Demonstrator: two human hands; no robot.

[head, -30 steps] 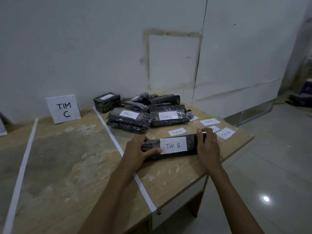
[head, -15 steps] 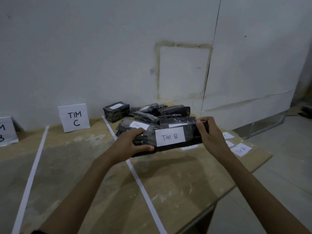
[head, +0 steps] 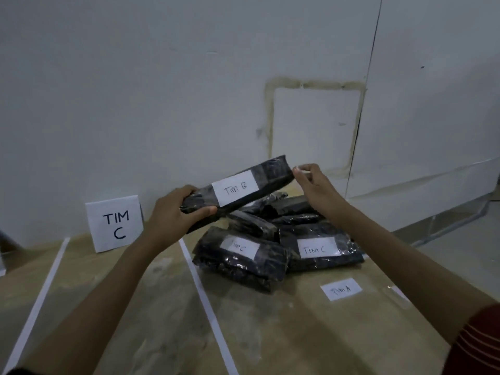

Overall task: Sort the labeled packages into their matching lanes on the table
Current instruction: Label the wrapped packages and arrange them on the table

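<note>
One glossy oblong package point(head: 236, 191) | left hand point(head: 173, 211) grips | right hand point(head: 316, 187) perhaps pinching

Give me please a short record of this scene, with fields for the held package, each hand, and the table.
Held package: TIM B package, in the air, tilted, above the pile
Left hand: grips its left end
Right hand: fingers at its right end, grip unclear
Pile: black packages, two labelled TIM C
Lane sign: TIM C sign, left of pile
</note>
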